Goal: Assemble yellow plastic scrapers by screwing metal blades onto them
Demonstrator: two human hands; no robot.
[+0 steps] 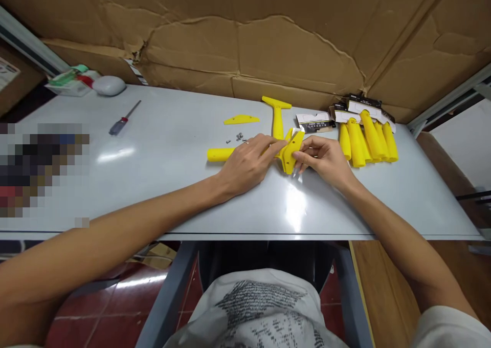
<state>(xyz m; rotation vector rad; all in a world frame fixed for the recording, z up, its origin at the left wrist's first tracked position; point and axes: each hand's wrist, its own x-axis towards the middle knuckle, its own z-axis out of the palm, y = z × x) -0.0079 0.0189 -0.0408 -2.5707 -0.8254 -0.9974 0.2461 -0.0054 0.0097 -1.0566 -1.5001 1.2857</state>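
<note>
Left grip [248,165] wraps one yellow scraper [292,152], right grip [325,158] pinching its head; just beyond them, one loose yellow plate [241,119], one T-shaped yellow tool [277,118]; well left, one screwdriver [125,120] on the tabletop [164,123]!

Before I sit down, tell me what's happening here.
A person works with both bare hands at a pale table. The left hand holds a yellow tool, and the right hand has its fingers at the tool's head. Loose screws and a flat yellow piece lie just beyond; a screwdriver lies farther left.
</note>
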